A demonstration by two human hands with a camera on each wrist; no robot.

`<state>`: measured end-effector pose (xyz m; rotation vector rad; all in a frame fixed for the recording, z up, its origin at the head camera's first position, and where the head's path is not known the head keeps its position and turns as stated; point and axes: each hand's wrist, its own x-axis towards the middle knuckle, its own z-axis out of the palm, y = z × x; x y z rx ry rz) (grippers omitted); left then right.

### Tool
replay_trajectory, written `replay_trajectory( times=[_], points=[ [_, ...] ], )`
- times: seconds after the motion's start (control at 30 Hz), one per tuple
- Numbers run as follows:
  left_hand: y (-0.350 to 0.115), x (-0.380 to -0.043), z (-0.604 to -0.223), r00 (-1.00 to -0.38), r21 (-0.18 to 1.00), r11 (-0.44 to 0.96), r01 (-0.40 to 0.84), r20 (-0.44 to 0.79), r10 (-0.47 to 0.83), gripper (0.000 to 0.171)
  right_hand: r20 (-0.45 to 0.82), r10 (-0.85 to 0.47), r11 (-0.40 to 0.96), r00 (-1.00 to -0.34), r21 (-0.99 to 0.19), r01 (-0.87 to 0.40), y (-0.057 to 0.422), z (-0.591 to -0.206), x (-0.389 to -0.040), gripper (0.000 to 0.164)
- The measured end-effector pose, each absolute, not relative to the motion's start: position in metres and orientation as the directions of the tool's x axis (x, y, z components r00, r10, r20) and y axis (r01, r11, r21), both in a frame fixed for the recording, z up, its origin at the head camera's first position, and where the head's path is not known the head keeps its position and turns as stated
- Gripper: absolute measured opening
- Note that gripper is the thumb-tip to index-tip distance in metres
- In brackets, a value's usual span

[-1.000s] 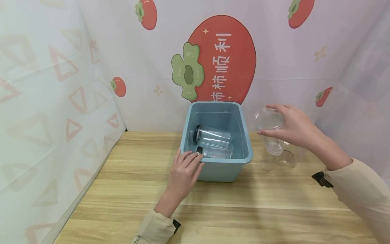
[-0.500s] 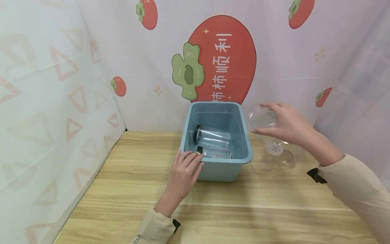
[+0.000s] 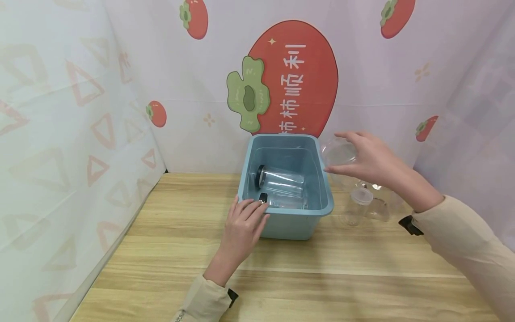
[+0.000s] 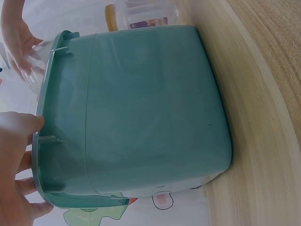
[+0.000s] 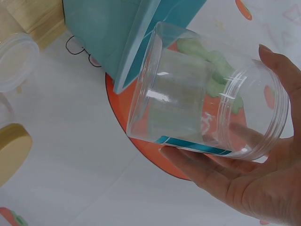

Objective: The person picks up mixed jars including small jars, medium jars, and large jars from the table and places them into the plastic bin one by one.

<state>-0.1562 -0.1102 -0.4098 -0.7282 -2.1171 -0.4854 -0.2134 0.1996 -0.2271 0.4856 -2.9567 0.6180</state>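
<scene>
My left hand (image 3: 241,230) grips the near left rim of a blue plastic bin (image 3: 289,227). In the left wrist view its fingers curl over the rim, with the thumb at the outer edge. A clear plastic jar (image 5: 181,94) is held in my right hand (image 3: 376,161), thumb and fingers around its threaded neck. Its base points toward the bin in the right wrist view. The held jar is beside the bin's right rim, above table height. Inside the bin lie two clear jars, one with a black lid (image 3: 260,177), the other partly behind the near rim.
Several clear containers stand on the wooden table (image 3: 193,241) right of the bin, among them a jar with a whitish lid (image 3: 361,196). A yellow lid (image 5: 14,151) shows in the right wrist view. A printed cloth (image 3: 193,147) hangs behind.
My right hand has moved left with the clear jar, from above the standing containers to the bin's right rim. My left hand has stayed on the rim.
</scene>
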Motion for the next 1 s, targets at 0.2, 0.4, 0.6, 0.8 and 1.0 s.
replay_trajectory(
  times=[0.2, 0.4, 0.6, 0.8, 1.0],
  points=[
    [-0.110, -0.155, -0.409, -0.499, 0.096, 0.757, 0.647, 0.803, 0.325, 0.028, 0.130, -0.285, 0.868, -0.950, -0.385, -0.313, 0.194, -0.224, -0.216, 0.096],
    [-0.110, -0.155, -0.408, -0.503, 0.104, 0.753, 0.649, 0.802, 0.322, 0.027, 0.123, -0.296, 0.867, -0.947, -0.381, -0.321, 0.188, -0.221, -0.218, 0.096],
    [-0.110, -0.155, -0.408, -0.500, 0.103, 0.753, 0.650, 0.804, 0.321, 0.029, 0.154, -0.324, 0.858, -0.933, -0.368, -0.358, 0.180, -0.219, -0.221, 0.091],
    [-0.110, -0.155, -0.408, -0.507, 0.109, 0.753, 0.649, 0.800, 0.321, 0.027, 0.143, -0.322, 0.861, -0.936, -0.368, -0.352, 0.172, -0.217, -0.223, 0.087],
    [-0.110, -0.155, -0.408, -0.503, 0.104, 0.754, 0.649, 0.802, 0.323, 0.027, 0.149, -0.332, 0.856, -0.932, -0.367, -0.363, 0.164, -0.215, -0.227, 0.084]
  ],
)
